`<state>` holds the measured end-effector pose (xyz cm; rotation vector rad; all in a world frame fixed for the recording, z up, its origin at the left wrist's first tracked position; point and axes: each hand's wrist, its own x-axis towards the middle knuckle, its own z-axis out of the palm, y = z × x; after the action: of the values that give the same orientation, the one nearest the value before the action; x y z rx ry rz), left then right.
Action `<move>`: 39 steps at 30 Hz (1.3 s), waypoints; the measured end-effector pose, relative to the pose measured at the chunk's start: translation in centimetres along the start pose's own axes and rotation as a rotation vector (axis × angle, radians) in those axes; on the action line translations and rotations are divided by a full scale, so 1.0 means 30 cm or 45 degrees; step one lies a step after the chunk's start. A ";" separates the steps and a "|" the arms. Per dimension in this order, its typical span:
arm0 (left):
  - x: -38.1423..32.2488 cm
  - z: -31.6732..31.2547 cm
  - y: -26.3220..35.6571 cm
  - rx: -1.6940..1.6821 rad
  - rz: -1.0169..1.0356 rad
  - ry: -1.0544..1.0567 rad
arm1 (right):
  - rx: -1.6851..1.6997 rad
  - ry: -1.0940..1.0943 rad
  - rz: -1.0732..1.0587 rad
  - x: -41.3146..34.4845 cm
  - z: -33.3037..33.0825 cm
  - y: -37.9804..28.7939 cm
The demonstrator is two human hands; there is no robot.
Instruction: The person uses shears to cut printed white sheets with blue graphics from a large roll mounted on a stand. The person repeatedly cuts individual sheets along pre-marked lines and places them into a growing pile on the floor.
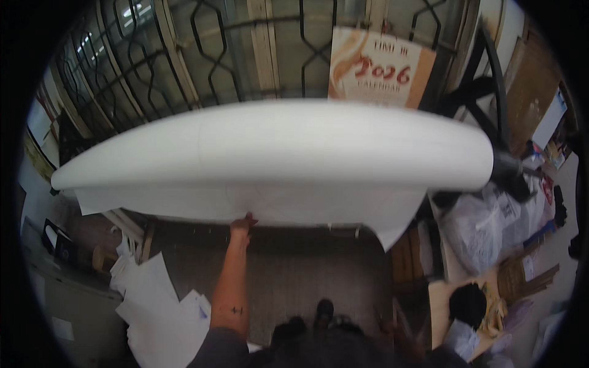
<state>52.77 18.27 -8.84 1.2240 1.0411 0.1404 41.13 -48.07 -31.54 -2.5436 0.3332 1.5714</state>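
A very wide roll of white paper (294, 142) stretches across the view, held on a black stand at its right end. Its loose sheet (322, 202) hangs down on my side, with the lower right corner drooping. My left hand (243, 222) is at the lower edge of that sheet, left of the middle, pinching it between thumb and fingers. Low on the right, close to my body, my right hand (391, 327) is dim and blurred. Whether it holds anything is unclear.
Behind the roll are windows with a black metal grille (216, 46) and a hanging calendar (382, 66). White paper sheets (161, 313) are heaped at lower left. To the right, clear plastic bags (478, 230) and a black bundle (467, 301) lie on a table. My shoe (325, 309) is on the floor.
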 end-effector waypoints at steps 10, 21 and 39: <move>-0.030 -0.240 -0.871 0.291 -0.197 0.170 | 1.484 -0.135 -0.092 -0.238 0.091 -0.095; -0.320 -0.246 -1.212 0.944 -0.712 -0.557 | 1.673 0.588 -0.816 -0.509 -0.365 0.044; -0.929 1.471 -0.200 -1.643 -0.263 -1.090 | 0.051 0.902 -1.594 -0.867 -1.521 -0.225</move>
<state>66.18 -31.61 0.81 -0.0658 0.1568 0.0795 71.07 -48.88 12.14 -2.2656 -0.9668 0.2047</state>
